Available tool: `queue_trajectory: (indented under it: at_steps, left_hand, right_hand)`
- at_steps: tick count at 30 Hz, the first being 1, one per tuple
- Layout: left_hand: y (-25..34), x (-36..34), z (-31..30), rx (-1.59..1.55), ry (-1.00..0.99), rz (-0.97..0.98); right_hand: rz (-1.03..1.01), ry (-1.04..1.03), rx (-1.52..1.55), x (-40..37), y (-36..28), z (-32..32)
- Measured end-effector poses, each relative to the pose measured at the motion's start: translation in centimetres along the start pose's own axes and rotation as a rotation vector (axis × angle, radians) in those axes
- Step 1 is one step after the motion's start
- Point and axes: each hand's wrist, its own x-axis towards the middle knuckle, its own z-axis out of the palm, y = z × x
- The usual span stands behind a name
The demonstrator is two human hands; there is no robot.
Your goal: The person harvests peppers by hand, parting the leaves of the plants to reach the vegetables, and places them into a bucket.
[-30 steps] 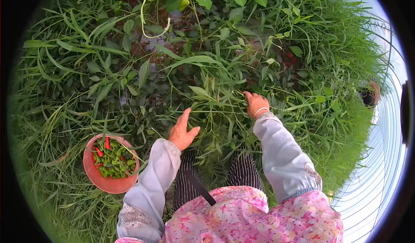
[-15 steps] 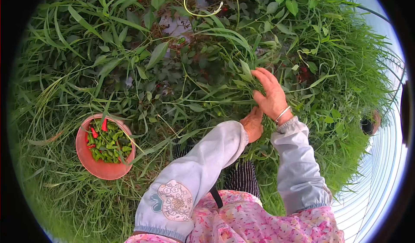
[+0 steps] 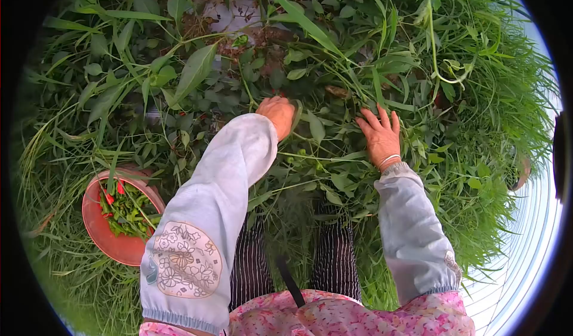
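Note:
My left hand (image 3: 278,116) reaches down into the leafy pepper plants (image 3: 316,127), its back toward me and its fingertips hidden under the foliage. A small spot of red shows just above its knuckles, too little to name. To the right, my right hand (image 3: 382,137) is open, fingers spread over the leaves and grass. Between the hands run stems with small green round growths (image 3: 301,152). At the lower left stands a red bucket (image 3: 122,251), partly behind my left sleeve; inside lie green peppers (image 3: 128,216) and a few red ones.
Tall grass (image 3: 477,127) grows thickly on the right and around the bucket. Pale sheeting (image 3: 236,16) shows through gaps at the top. Ribbed white sheeting (image 3: 507,276) borders the right side. My striped trouser legs (image 3: 337,252) stand below the plants.
My left hand has moved left and up, away from my right hand, into the foliage. My right hand has shifted slightly down and spread its fingers. The bucket appears lower and farther left.

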Motion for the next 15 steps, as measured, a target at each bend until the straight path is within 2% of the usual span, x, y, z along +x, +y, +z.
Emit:
queue_trajectory:
  at_steps: [1, 2, 3, 4, 6, 7, 9, 11, 14, 15]
  left_hand:
    - [-0.9, 0.3, 1.3, 0.169, -0.028, 0.097]
    - [-1.6, 0.5, 2.5, 0.182, -0.318, 0.013]
    - [-3.3, -0.3, 4.9, 0.171, -0.462, 0.004]
    - [-4.0, -1.5, 4.5, 0.174, -0.591, 0.006]
    - [-5.6, -3.6, 3.8, 0.374, -0.805, 0.0]
    - [-7.1, -5.1, 4.6, 0.385, -0.674, -0.056]
    - [-9.3, -5.6, 4.3, 0.508, -0.88, -0.065]
    - [-10.7, -5.8, 3.5, 0.625, -0.972, -0.071]
    - [-9.4, -5.1, 1.9, 0.508, -0.97, -0.079]
    - [-8.3, -5.0, 1.6, 0.492, -0.84, -0.041]
  right_hand:
    - [0.004, 0.008, -0.011, 0.1, 0.8, 0.8]
    - [0.003, 0.031, -0.047, 0.5, 2.0, 1.9]
    - [0.018, 0.047, -0.06, 0.9, 3.0, 2.8]
    - [0.026, 0.049, -0.062, 1.7, 4.0, 3.5]
    - [0.043, 0.014, -0.09, 2.9, 5.0, 4.0]
    - [0.031, 0.022, -0.079, 3.0, 5.1, 4.4]
    - [0.003, 0.034, -0.059, 2.7, 5.2, 4.9]
    - [-0.015, 0.058, -0.032, 2.4, 5.4, 5.7]
    - [-0.01, 0.073, 0.005, 2.5, 5.6, 5.6]
    - [-0.008, 0.094, 0.028, 2.6, 5.5, 5.3]
